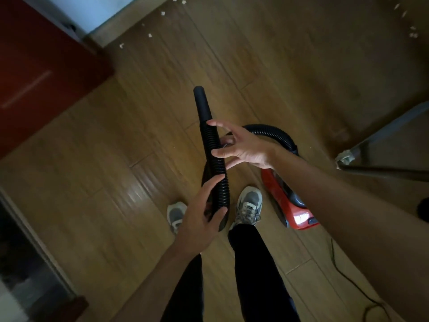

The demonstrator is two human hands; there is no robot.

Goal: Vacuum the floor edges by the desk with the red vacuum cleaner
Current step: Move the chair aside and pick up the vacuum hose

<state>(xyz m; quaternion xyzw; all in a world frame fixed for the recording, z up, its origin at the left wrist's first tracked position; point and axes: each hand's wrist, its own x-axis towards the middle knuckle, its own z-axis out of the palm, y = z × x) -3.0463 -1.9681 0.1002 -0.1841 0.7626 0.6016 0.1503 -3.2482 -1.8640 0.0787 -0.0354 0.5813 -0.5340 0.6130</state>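
The red vacuum cleaner (290,203) sits on the wooden floor just right of my feet. Its black ribbed hose (214,156) loops up from the body and ends in a smooth black nozzle (202,101) that points away from me. My left hand (202,214) grips the lower stretch of the hose, fingers and thumb wrapped round it. My right hand (241,147) reaches in from the right with fingers spread and nearly straight, its fingertips touching the ribbed part higher up.
White paper scraps (150,34) lie along the skirting at the top, with more scraps (413,34) at the top right. A red cabinet (34,66) stands at the left. A metal furniture leg (383,133) slants in on the right. A black power cord (348,277) trails across the floor at lower right.
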